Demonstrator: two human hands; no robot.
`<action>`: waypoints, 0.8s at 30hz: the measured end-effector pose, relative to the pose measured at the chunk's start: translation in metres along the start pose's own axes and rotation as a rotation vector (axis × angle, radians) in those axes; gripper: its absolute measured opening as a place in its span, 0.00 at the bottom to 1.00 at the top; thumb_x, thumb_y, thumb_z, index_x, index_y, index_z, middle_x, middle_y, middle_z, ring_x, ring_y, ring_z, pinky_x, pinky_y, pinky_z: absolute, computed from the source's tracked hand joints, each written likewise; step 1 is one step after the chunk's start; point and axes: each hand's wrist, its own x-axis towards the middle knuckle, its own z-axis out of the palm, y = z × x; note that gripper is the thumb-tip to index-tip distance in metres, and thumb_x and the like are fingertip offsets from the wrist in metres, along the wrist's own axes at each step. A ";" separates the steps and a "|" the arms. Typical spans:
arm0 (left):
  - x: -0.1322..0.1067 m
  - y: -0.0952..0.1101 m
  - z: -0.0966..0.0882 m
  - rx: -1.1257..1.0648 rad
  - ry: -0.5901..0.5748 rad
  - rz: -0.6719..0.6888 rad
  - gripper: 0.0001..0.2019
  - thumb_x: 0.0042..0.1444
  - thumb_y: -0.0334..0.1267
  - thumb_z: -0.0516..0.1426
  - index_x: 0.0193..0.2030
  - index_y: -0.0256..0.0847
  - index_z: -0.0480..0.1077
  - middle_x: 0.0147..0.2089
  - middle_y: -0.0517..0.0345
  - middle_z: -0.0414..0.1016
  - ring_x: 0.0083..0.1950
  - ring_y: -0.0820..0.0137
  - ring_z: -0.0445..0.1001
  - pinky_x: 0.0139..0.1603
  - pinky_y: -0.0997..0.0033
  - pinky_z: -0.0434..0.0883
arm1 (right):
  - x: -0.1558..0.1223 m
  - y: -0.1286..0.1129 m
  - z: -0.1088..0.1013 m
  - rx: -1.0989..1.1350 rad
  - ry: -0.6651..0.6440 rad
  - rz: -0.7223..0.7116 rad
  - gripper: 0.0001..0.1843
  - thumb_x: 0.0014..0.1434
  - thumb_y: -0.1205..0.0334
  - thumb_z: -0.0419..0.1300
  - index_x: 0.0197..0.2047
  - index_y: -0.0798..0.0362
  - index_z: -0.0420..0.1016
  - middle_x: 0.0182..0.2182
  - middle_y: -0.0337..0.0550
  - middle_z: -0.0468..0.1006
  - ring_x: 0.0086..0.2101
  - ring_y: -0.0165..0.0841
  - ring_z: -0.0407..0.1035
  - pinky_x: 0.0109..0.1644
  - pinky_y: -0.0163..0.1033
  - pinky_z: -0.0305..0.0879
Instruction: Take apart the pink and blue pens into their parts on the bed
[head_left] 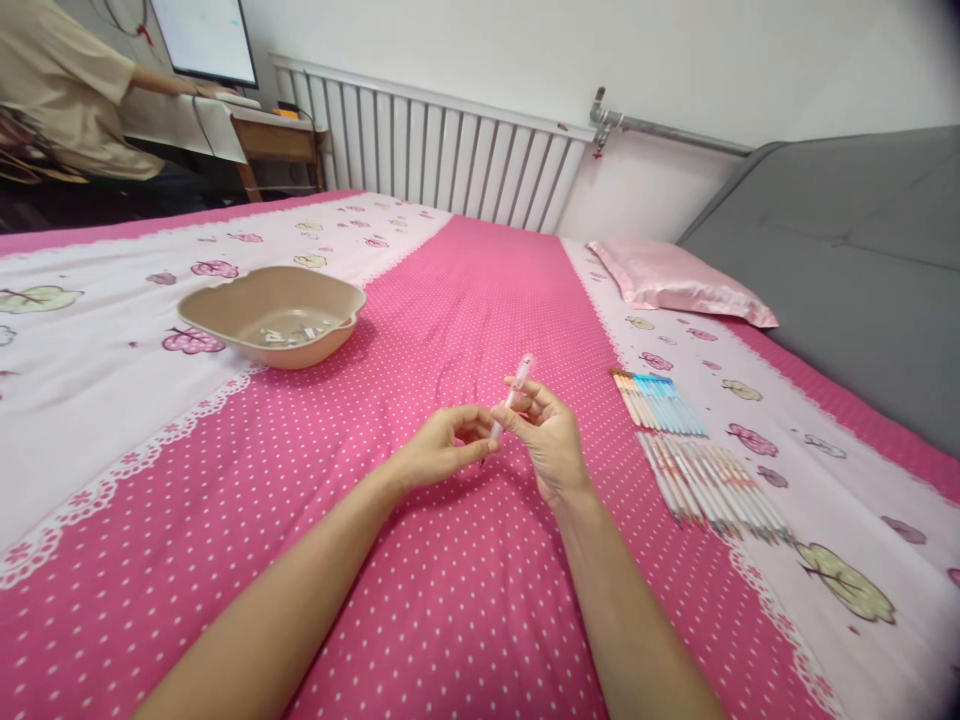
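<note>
In front of me I hold a slim pink-and-white pen [522, 372], tilted with its upper end pointing away to the right. My right hand [553, 440] is closed around its middle, thumb and fingers pressed on the barrel. The fingertips of my left hand [439, 445] pinch the pen's lower end, and a small dark tip shows just below them. To the right, a row of blue and peach pens [664, 405] lies side by side on the bed. Nearer to me is a second row of pale pens [712, 485].
A beige basin [300, 350] with small white pieces inside stands on the bedspread [480, 300] at left. A pink pillow [675, 280] lies by the grey headboard [847, 230]. Behind is a white radiator [442, 150]. A person [67, 80] sits at a desk [274, 140] with a monitor.
</note>
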 end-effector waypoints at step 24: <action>0.000 -0.002 -0.003 -0.116 -0.055 0.034 0.06 0.57 0.35 0.50 0.33 0.36 0.65 0.31 0.58 0.66 0.34 0.72 0.66 0.39 0.70 0.63 | -0.001 -0.002 0.001 0.079 -0.049 0.026 0.20 0.45 0.63 0.67 0.43 0.50 0.71 0.32 0.36 0.74 0.33 0.27 0.69 0.41 0.37 0.67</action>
